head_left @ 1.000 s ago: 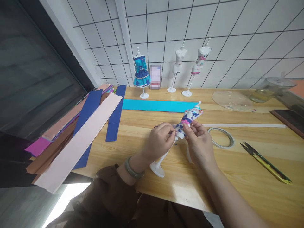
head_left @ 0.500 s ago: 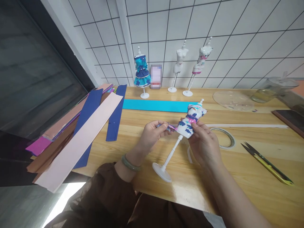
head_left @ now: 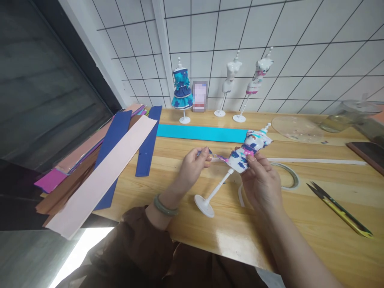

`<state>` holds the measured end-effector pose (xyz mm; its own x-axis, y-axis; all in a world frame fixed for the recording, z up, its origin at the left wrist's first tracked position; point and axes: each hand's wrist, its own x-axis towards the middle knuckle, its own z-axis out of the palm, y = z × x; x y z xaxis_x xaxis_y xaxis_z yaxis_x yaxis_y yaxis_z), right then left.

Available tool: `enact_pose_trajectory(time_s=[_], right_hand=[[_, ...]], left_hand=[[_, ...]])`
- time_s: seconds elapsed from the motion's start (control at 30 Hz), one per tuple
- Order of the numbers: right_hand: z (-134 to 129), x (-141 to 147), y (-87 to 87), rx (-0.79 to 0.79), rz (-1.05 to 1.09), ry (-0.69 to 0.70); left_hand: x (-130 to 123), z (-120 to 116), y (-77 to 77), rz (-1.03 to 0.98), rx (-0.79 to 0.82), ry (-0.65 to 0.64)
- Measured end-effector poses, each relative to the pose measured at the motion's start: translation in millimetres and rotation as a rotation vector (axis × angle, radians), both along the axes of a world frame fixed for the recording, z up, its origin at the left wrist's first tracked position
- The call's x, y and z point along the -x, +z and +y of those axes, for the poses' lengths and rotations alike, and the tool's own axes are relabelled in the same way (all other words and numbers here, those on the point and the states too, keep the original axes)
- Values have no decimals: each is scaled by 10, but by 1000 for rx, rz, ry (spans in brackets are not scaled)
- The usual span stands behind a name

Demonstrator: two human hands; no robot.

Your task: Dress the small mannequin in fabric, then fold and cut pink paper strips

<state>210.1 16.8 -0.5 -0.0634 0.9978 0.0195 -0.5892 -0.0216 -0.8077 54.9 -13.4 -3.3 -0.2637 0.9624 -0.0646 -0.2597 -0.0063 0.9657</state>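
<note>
The dress form point(head_left: 238, 160) is between the two hands, leaning hard, neck up over the right hand point(head_left: 264, 180), round base point(head_left: 204, 206) down below the left hand point(head_left: 193, 166); whether that base touches wood, I can't tell. Right hand has it gripped at the waist and hip. And here's the change: a second ago both hands were crowded together at the hip, now the left has swung outward, thumb and fingers pinching a blue-and-pink scrap point(head_left: 222, 158) pulled taut off the hip. One end looks attached, so I'd call it partway loose. The torso has tipped further right too, widening the gap. Now the edges! Just beyond the left hand, the cyan strip point(head_left: 201, 133) runs behind the form's shoulder; left of that hand, a stretch of bare tabletop point(head_left: 168, 160) before the navy strip point(head_left: 146, 150), and that's the roomiest side. Tighter right: tape roll point(head_left: 297, 181) just beside the right hand, snips point(head_left: 339, 214) farther out. Table's near edge passes beneath both forearms.
</note>
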Motion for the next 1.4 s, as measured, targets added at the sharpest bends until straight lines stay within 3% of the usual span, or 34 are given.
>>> enact_pose_trajectory(time_s=[0.07,0.23,0.4,0.57,0.73,1.0,1.07,1.2,1.4], right_hand=[[-6,3,5,0,-13,-4],[-18,23,-18,-6,-39,52],[-45,34,-16,-38,-42,72],[-51,14,-4,-82,-21,145],[-16,-15,-6,-64,-5,216],[-18,-56,14,-15,13,292],[-28,-92,29,12,15,306],[-20,-166,57,38,23,295],[48,-181,45,36,63,316]], left_hand=[[-6,4,4,78,-18,-6],[-99,-31,2,143,-93,-216],[-141,-26,-59,107,-163,-165],[-137,-28,-42,-94,-105,-110],[-138,-57,-11,-363,-40,-193],[-127,-70,-9,-558,47,-341],[-91,-43,-49,-586,107,-320],[-12,-6,-116,-530,166,-204],[-51,-44,-66,-287,100,-260]])
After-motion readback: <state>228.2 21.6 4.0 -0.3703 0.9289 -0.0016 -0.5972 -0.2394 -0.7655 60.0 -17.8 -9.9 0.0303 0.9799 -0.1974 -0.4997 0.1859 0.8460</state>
